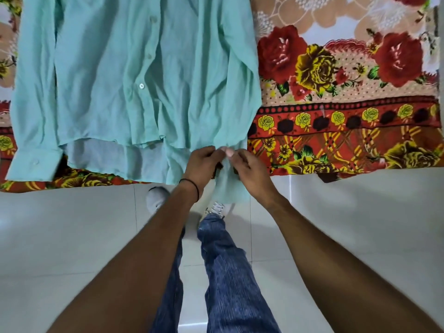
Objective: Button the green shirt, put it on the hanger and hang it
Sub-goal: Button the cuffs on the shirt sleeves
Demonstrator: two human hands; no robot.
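The green shirt (134, 68) lies spread front-up on a bed covered by a floral bedsheet (348, 92), on the left half of the scene, with its hem toward the near edge and its collar end running out of view at the far side; a white button (141, 86) shows on the front placket about midway up, with paler buttons in line farther along (whether each is fastened cannot be told from here). The shirt's left-side cuff (33, 162) lies flat on the sheet at the near left; the right-side sleeve end (227, 186) hangs off the near edge of the bed toward the tiled floor (336, 224).

Both hands meet at that hanging sleeve end; the left hand (203, 162) has its fingers curled onto the cloth from the left, and the right hand (247, 169) pinches the same cloth from the right, fingertips of the two hands nearly touching; the exact spot they hold is hidden by the fingers. A black wristband (195, 188) circles the left wrist. Below the arms are blue jeans (228, 260) and a grey shoe (156, 198) on the floor, just near the bed edge.
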